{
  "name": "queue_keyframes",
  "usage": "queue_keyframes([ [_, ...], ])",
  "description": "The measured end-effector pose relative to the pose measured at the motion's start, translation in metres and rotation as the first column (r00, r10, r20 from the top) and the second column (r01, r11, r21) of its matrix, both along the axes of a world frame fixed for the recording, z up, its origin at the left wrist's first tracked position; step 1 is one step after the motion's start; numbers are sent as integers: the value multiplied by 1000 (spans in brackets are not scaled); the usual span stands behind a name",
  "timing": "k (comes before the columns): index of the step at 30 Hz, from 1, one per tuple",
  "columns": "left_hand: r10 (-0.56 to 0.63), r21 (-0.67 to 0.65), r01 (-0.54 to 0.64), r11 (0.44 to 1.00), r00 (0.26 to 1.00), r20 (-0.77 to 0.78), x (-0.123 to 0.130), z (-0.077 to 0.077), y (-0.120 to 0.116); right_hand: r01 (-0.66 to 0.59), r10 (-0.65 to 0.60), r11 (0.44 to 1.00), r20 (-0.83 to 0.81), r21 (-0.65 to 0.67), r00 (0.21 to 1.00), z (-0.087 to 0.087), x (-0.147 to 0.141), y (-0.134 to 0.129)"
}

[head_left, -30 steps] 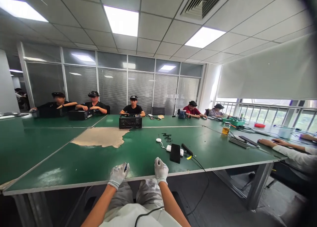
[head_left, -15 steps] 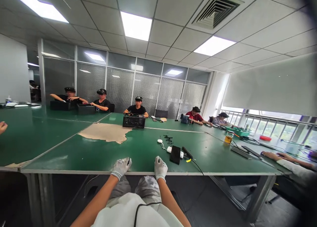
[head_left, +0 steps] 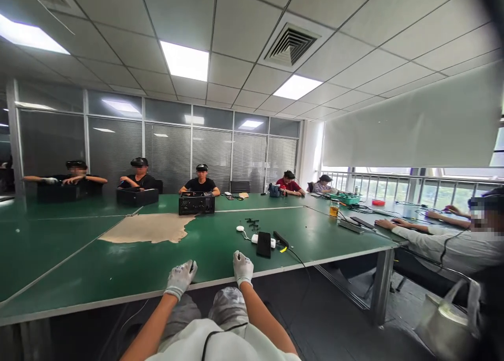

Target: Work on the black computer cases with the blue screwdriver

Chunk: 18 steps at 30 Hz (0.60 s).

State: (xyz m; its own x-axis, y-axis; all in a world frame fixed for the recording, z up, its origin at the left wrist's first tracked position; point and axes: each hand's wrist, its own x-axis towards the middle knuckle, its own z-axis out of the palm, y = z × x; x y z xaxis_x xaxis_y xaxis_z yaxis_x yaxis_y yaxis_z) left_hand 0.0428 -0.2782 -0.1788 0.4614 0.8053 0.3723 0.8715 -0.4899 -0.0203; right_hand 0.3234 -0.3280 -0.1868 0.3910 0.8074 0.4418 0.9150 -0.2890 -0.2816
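Note:
My left hand (head_left: 181, 278), in a white work glove, rests on the near edge of the green table (head_left: 134, 272) with its fingers curled in. Beside it, also gloved and on the edge, my right hand (head_left: 243, 267) makes a loose fist. Nothing shows in either one. Nearest to the right hand, further in on the tabletop, lie a black phone-like slab (head_left: 263, 244), a white device (head_left: 254, 239) partly under it, a small white round piece (head_left: 240, 229), a black bar (head_left: 281, 239) with a cable and several small black parts (head_left: 252, 224).
A torn tan patch (head_left: 147, 228) covers part of the tabletop. Across the table, a person sits behind a black computer case (head_left: 197, 204); two others have black boxes (head_left: 137, 196). At right are a jar of amber liquid (head_left: 334, 209), a green basket (head_left: 346, 198) and a person's arms.
The view has turned to the right and tilted up a little, so the scene sits further left and more of the person at right shows. My hands stay on the table edge.

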Motion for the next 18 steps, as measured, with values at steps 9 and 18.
queue_keyframes([
  [9,-4,-1,4,1000,1000,-29,1,-12,7,19,-19,1000,86,-1,996,-22,8,17],
  [18,22,6,-23,1000,997,79,4,2,-5,14,-13,1000,62,-15,998,-16,6,13],
])
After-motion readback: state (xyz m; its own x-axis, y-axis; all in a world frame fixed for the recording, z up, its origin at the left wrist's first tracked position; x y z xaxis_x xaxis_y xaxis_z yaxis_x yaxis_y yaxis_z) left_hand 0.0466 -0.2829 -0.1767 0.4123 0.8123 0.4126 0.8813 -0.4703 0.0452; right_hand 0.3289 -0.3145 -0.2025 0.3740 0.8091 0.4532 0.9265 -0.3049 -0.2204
